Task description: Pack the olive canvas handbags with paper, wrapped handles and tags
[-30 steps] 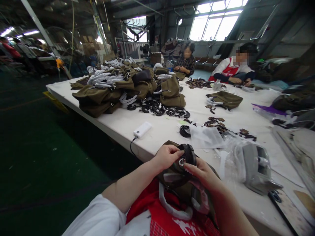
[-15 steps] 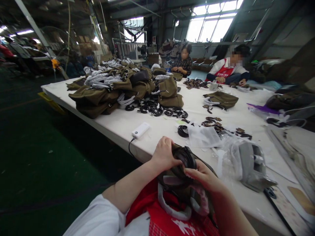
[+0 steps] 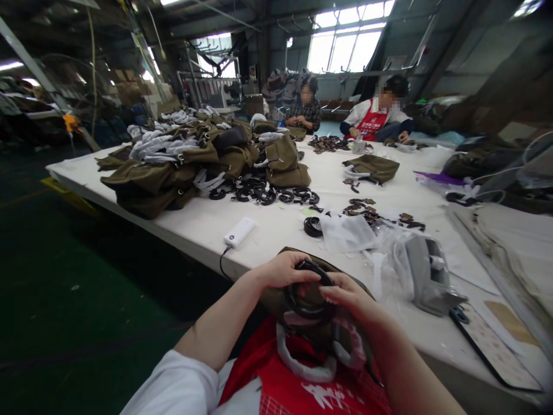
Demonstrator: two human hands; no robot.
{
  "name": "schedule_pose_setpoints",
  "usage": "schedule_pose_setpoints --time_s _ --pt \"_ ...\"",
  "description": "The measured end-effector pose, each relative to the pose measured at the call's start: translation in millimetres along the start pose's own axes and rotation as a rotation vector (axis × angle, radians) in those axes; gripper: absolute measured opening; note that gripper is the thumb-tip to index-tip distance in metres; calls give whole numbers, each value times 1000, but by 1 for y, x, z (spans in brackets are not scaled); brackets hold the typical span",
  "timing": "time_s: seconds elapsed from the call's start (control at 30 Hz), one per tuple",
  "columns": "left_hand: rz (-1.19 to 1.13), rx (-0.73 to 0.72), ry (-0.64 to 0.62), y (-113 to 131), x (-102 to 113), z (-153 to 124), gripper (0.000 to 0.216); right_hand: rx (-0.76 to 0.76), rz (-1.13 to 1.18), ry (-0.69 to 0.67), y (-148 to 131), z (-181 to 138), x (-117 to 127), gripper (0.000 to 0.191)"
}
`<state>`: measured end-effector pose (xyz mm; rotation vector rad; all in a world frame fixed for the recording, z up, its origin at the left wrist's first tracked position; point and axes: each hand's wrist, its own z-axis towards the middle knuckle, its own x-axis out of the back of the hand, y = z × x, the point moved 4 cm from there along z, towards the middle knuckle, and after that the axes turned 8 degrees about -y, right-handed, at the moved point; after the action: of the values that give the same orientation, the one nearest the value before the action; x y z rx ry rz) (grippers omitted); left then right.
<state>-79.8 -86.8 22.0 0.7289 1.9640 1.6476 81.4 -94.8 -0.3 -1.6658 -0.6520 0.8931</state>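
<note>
A coiled black strap [image 3: 309, 311] is held between my two hands, over an olive bag [image 3: 276, 298] at the table's near edge. My left hand [image 3: 290, 270] grips the coil's upper left side, thumb stretched across it. From the right, my right hand [image 3: 345, 291] pinches the coil with thumb and fingers. Below the coil, the bag's handles [image 3: 305, 369], wrapped in whitish covering, hang against my red apron [image 3: 319, 397]. The bag's lower part is hidden behind my right forearm.
Olive bags [image 3: 151, 184] are piled on the white table [image 3: 203, 230]. Coiled straps [image 3: 268, 196] lie before them. A white power bank [image 3: 239, 231], a plastic-wrapped grey object [image 3: 425, 276] and a phone [image 3: 496, 349] lie nearer. Two people [image 3: 374, 118] sit at the far side.
The coil has turned in my hands, so its ring now faces me more openly. My left hand lies flatter across its top. The camera view has shifted slightly to the right.
</note>
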Motion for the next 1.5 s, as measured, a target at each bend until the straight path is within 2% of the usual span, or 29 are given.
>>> schedule_pose_setpoints --time_s 0.17,0.4,0.5,0.7,0.93,1.03,1.17,1.37,1.5 --pt "-15 49 38 0 -3 0 44 15 -90 2 -5 2 -2 42" --pt "-133 -7 174 -8 5 4 48 35 -257 338 -10 1 17 50" --pt "-193 -51 260 -13 8 5 48 89 -306 393 -7 4 22 56" --pt "-293 -125 401 -19 14 7 44 60 -387 483 1 7 26 61" --pt "-330 -166 502 -16 21 7 46 106 -517 436 -10 8 19 46" --pt "-381 -182 537 -13 21 7 48 100 -453 377 -9 9 17 47" --pt "-397 -164 519 -12 18 9 47 65 -394 276 -6 11 15 43" --pt "-476 -207 592 -14 15 13 48 -4 -459 346 -4 10 19 40" --pt "-531 -230 651 -14 15 15 49 0 -381 296 3 13 13 40"
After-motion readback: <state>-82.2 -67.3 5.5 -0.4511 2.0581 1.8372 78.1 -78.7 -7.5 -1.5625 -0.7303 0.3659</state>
